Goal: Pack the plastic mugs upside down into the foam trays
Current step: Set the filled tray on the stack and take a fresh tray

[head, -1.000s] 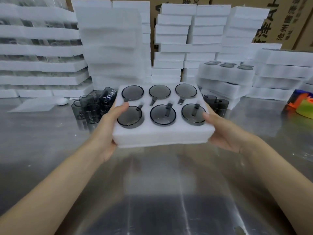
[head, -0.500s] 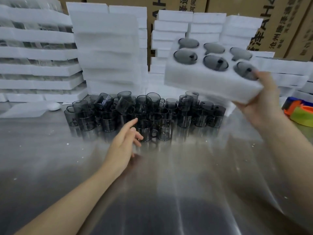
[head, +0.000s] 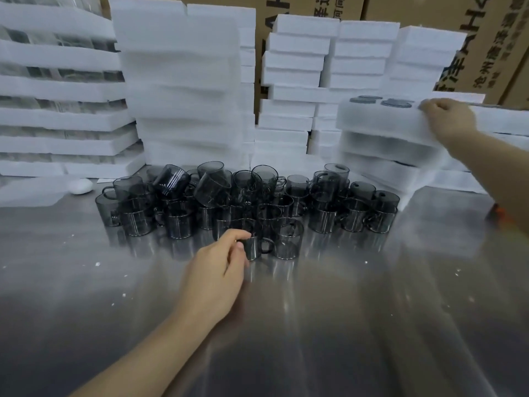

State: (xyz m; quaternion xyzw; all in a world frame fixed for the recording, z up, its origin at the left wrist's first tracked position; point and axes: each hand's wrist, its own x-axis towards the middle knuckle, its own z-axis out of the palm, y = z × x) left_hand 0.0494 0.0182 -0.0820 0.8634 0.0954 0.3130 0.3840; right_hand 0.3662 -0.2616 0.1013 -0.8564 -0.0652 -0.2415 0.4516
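Observation:
A crowd of smoky grey plastic mugs (head: 246, 202) stands on the steel table (head: 343, 310), some lying tilted on top of others. My left hand (head: 217, 270) reaches to the front of the crowd and its fingers curl round one mug (head: 256, 247) with its handle to the right. My right hand (head: 448, 118) grips the near right corner of a filled foam tray (head: 380, 118), which lies on top of a stack of filled trays at the right. Upturned mug bottoms (head: 395, 103) show in its top.
Tall stacks of white foam trays (head: 183, 81) line the back of the table, with cardboard boxes (head: 486, 38) behind them. A small white lump (head: 81, 186) lies at the left. Foam crumbs dot the steel.
The filled tray went from both hands in front of me, up and right, onto the stack at the right. My left hand let go of it and moved onto a front mug.

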